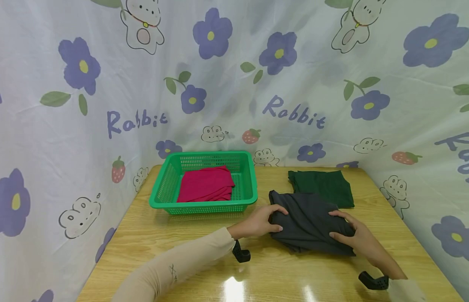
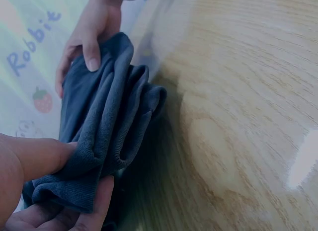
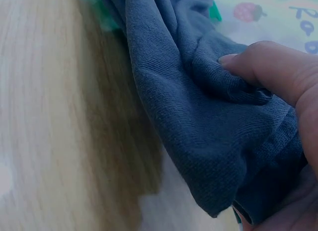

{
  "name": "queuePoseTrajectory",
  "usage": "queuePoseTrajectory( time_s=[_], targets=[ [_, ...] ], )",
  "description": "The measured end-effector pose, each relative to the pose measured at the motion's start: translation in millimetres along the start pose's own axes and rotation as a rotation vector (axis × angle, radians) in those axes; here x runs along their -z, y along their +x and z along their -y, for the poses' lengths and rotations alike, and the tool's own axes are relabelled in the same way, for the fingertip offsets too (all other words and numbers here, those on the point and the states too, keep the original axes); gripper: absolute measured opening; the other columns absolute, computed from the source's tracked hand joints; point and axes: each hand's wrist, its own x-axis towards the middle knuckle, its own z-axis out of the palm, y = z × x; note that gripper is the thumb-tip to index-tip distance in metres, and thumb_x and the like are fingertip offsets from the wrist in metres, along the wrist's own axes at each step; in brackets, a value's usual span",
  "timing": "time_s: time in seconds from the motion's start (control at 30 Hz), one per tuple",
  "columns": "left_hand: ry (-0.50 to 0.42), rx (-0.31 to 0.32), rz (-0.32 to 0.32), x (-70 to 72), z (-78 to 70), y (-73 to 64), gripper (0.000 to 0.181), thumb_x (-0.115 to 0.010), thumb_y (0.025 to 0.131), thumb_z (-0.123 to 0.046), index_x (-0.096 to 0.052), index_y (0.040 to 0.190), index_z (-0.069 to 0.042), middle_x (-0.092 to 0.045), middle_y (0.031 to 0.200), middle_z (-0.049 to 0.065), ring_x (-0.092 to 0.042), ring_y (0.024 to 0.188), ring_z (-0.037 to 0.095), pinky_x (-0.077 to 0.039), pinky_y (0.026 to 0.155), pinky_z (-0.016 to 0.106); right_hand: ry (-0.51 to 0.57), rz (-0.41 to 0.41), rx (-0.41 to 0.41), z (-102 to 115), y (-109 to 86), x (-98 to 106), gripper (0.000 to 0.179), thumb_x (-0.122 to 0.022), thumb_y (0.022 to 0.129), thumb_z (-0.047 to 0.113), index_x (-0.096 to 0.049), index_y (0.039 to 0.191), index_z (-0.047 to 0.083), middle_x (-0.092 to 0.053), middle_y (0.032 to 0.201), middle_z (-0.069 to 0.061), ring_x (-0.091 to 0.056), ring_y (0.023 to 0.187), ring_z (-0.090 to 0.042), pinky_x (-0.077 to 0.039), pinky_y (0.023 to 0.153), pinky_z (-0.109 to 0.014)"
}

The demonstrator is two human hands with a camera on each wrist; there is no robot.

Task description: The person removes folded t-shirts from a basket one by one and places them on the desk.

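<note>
Between my two hands is a folded dark grey cloth garment (image 1: pixel 306 222), its layers bunched in soft folds. My left hand (image 1: pixel 258 221) grips its left end, thumb on the near side in the left wrist view, with fingers (image 2: pixel 97 203) underneath. At the opposite end my right hand (image 1: pixel 357 235) holds the cloth, the thumb (image 3: pixel 263 67) pressing on top and the other fingers mostly hidden beneath. Behind it lies a folded dark green cloth (image 1: pixel 326 186), partly covered by the grey one in the head view. A folded red cloth (image 1: pixel 205 184) lies inside the green basket (image 1: pixel 204 204).
The basket stands at the back left of the wooden table (image 1: pixel 204 251). A patterned curtain (image 1: pixel 234 92) hangs behind the table and along both sides. A black wrist mount (image 1: pixel 241 252) sits at my left wrist, another black mount (image 1: pixel 373 281) at my right.
</note>
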Motion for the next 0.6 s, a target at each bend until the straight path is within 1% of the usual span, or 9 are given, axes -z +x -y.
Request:
queuePoseTrajectory(
  time_s=[0.1, 0.2, 0.23, 0.47, 0.6],
  targets=[
    [0.006, -0.004, 0.006, -1.0, 3.4, -0.7, 0.042, -0.079, 0.094, -0.019, -0.065, 0.133, -0.024, -0.06, 0.138, 0.001, -0.057, 0.121, 0.013, -0.049, 0.096, 0.027, -0.018, -0.004, -0.003, -2.0, -0.8, -2.5, 0.068, -0.081, 0.091, 0.035, -0.051, 0.15, 0.021, -0.027, 0.164, -0.022, -0.027, 0.145, -0.053, -0.03, 0.104, -0.076],
    [-0.011, 0.003, 0.015, -2.4, 8.0, -0.7, 0.042, -0.08, 0.094, -0.019, -0.066, 0.133, -0.023, -0.06, 0.138, 0.0, -0.057, 0.122, 0.013, -0.049, 0.097, 0.027, -0.034, -0.002, -0.01, -5.0, -0.4, -5.1, 0.067, -0.081, 0.091, 0.037, -0.051, 0.15, 0.022, -0.029, 0.163, -0.022, -0.029, 0.145, -0.054, -0.03, 0.104, -0.075],
    [-0.018, 0.007, 0.019, -2.9, 9.5, -0.5, 0.042, -0.08, 0.093, -0.018, -0.066, 0.133, -0.023, -0.059, 0.137, 0.0, -0.057, 0.121, 0.013, -0.049, 0.096, 0.027, -0.032, 0.001, -0.014, -6.0, -0.3, -6.0, 0.067, -0.081, 0.091, 0.037, -0.052, 0.149, 0.023, -0.03, 0.163, -0.021, -0.029, 0.145, -0.054, -0.03, 0.105, -0.075],
    [-0.052, 0.026, 0.039, -6.3, 20.2, 0.9, 0.042, -0.081, 0.092, -0.016, -0.067, 0.132, -0.022, -0.06, 0.136, 0.001, -0.058, 0.117, 0.011, -0.05, 0.092, 0.025, -0.024, 0.03, -0.053, -13.5, 1.2, -11.8, 0.068, -0.081, 0.09, 0.039, -0.051, 0.15, 0.025, -0.033, 0.162, -0.02, -0.033, 0.142, -0.055, -0.036, 0.102, -0.074],
    [-0.087, 0.038, 0.042, -8.1, 26.8, 2.7, 0.042, -0.081, 0.092, -0.015, -0.067, 0.131, -0.021, -0.059, 0.137, 0.0, -0.058, 0.118, 0.01, -0.05, 0.092, 0.025, -0.014, 0.037, -0.069, -15.0, 2.1, -12.7, 0.069, -0.081, 0.09, 0.038, -0.051, 0.15, 0.024, -0.033, 0.162, -0.021, -0.032, 0.142, -0.056, -0.036, 0.102, -0.073]
  ],
)
